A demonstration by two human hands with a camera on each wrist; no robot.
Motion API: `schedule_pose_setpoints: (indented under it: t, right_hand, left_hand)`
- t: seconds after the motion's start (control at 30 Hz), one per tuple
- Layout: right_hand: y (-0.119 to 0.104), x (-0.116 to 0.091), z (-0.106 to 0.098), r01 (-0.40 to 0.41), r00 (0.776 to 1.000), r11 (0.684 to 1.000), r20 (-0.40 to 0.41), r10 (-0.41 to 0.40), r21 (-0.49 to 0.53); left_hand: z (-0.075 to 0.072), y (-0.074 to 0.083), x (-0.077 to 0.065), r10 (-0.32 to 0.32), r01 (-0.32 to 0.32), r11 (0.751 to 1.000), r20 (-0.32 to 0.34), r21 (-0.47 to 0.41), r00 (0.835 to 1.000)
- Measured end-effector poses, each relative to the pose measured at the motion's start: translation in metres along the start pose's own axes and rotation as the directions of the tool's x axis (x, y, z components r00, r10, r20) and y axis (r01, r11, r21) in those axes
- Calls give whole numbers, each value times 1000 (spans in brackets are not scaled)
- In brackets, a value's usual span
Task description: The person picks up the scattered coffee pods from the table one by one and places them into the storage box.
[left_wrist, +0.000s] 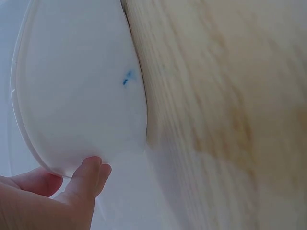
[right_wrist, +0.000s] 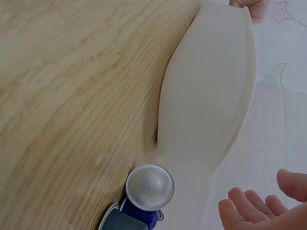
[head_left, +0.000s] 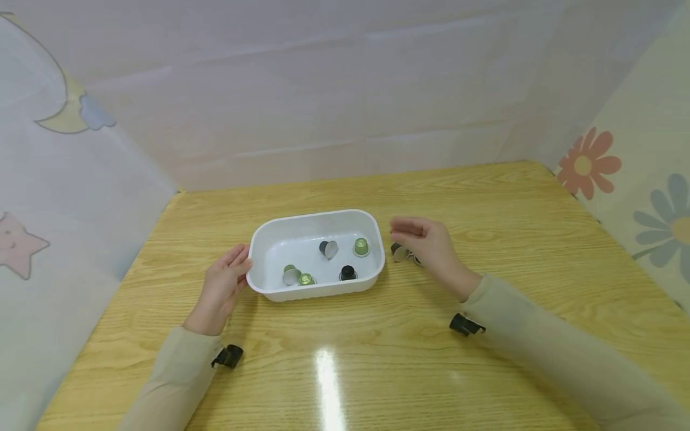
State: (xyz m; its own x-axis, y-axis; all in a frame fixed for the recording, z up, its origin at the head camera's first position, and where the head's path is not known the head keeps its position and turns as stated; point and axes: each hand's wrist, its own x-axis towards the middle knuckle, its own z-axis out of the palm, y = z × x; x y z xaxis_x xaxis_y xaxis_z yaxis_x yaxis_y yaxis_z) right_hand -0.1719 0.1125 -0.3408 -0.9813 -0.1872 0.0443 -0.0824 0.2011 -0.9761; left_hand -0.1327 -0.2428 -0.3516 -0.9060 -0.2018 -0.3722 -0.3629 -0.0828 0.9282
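A wide wooden table point(head_left: 388, 365), and on it, a touch left of centre, the white tray point(head_left: 312, 294), base flat on the boards. Here's the left hand point(head_left: 220, 288), thumb and fingers pinching the tray's left end at the rim: a light hold, and a sound one. I'd keep it like that, steadying without lifting, so nothing inside rolls.

Over to the right hand point(head_left: 438, 252), up beyond the tray's other end: fingers softly bent, thumb well apart, nothing in the grasp, and clear of the capsules below. A good gap for small things; I'd come down low and nip just one at a time.

Now the little ones! Outside the tray, just off its right end, they bunch together: a silver-lidded capsule point(right_wrist: 150, 187) facing the wrist camera, a blue capsule point(right_wrist: 147, 216) tucked behind it, a dark capsule point(right_wrist: 122, 221) alongside. Tight company, so take the silver-lidded one first, by its sides, sparing the foil. Inside the tray, a green capsule point(head_left: 361, 246) towards the back right, a black capsule point(head_left: 348, 272) near the front wall, more lying tipped. Anything added should be set down gently, into the bare left side.
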Motion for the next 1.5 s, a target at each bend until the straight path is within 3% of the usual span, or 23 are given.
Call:
schedule_pose_setpoints:
  t: [0.43,0.8,1.5]
  right_hand:
    - [9,-3,-21,-35,999,996,-27,33,-82]
    - [18,-6,-33,1,999,996,-44,-5,-87]
    - [39,-6,-48,-43,997,992,54,49,-120]
  left_hand:
    - [0,0,-1,9,-9,1000,3,-3,1000]
    - [1,1,-1,13,-13,1000,1,-5,1000]
    - [0,-2,0,30,-30,1000,14,0,999]
